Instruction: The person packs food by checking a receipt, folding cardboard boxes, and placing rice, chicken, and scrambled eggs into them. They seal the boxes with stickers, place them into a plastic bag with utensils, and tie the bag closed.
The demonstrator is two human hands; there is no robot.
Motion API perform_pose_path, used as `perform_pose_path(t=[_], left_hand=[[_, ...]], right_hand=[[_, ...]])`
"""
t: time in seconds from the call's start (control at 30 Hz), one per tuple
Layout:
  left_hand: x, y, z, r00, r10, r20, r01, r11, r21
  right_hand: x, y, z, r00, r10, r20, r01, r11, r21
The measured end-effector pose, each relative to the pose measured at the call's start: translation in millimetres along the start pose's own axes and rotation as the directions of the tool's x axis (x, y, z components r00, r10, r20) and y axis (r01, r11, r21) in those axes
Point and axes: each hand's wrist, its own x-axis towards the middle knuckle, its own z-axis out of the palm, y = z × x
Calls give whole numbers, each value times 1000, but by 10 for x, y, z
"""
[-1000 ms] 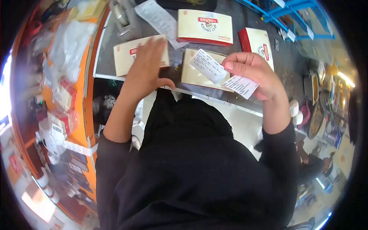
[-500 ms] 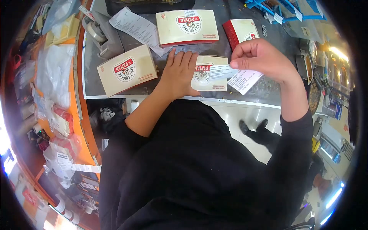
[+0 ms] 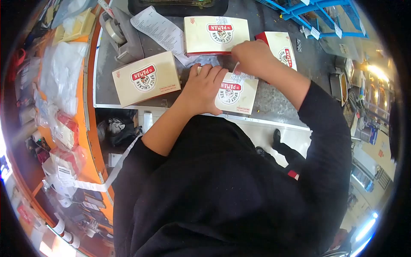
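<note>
My left hand (image 3: 204, 91) spans the left end of a small cream meal box (image 3: 246, 100), thumb at its near edge and fingers toward the far edge, gripping it. My right hand (image 3: 253, 56) is closed at the far edge of that box, pinching a printed paper slip (image 3: 244, 76) that lies partly on the lid. The fingertips and part of the slip are hidden. Behind, a larger "Spicy Chicken" box (image 3: 217, 36) stands close to my right fingers. Another box (image 3: 146, 79) sits angled to the left, and a red-sided box (image 3: 280, 45) lies partly behind my right forearm.
A tape dispenser (image 3: 122, 36) stands at the back left beside a long printed receipt (image 3: 160, 32). Blue racks (image 3: 319, 19) are at the back right. The table's pale front edge (image 3: 274, 123) runs before me. Another person's shoe (image 3: 277, 136) shows on the floor beyond it.
My right hand has moved left and lower onto the far edge of the small box, bringing the slip against the lid. The slip was held up in the air before. My left hand stays on the box.
</note>
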Motion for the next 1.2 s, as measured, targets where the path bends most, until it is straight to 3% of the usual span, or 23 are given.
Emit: perform_pose_path(t=[0.03,0.13,0.23,0.37,0.4,0.5,0.53,0.63,0.7,0.73,0.9,0.93,1.03,1.07,1.17,1.2], left_hand=[[-2,-2,7,1000,-2,3,2,1000,11],[-12,0,-2,1000,-4,1,4,1000,31],[-6,13,11,1000,-24,18,23,999,32],[-2,21,-10,998,-41,52,40,999,20],[-15,13,-38,996,-41,84,43,999,-22],[-145,4,-316,999,3,-39,-4,1000,-23],[-243,-71,-446,995,0,-100,-6,999,-53],[-582,-404,-936,965,-174,-195,200,972,122],[-830,-682,-1034,955,-237,-180,275,934,228],[-904,-775,-1040,947,-268,-177,309,908,282],[-986,-921,-908,938,-250,-240,297,936,188],[-992,-932,-904,935,-256,-247,299,942,156],[-1018,-959,-873,927,-255,-273,292,951,105],[-1027,-968,-868,926,-250,-282,288,953,99],[-1024,-947,-883,920,-251,-301,289,953,90],[-1016,-950,-882,923,-264,-280,300,950,91]], right_hand=[[-56,8,20,997,-7,-73,6,1000,-9],[-240,-14,-44,997,15,-80,-7,994,106],[-235,-7,-102,944,69,323,-113,986,119],[-138,98,-297,837,109,537,-74,994,-86],[-91,86,-455,772,169,613,-97,984,-150],[-167,75,-751,957,-38,288,10,995,100],[-129,-64,-866,966,-122,227,80,979,185],[78,-472,-1050,939,-338,57,291,873,392],[375,-717,-903,872,-489,-19,436,760,482],[529,-841,-873,860,-511,2,435,734,522],[1202,-1215,-676,864,-503,38,360,668,652],[1285,-1226,-571,884,-466,29,335,676,657],[1267,-1351,-336,920,-302,-250,367,887,281],[1227,-1365,-323,922,-210,-325,300,919,257],[1070,-1366,-331,928,-302,-217,330,938,106],[1069,-1392,-251,933,-322,-162,349,919,181]])
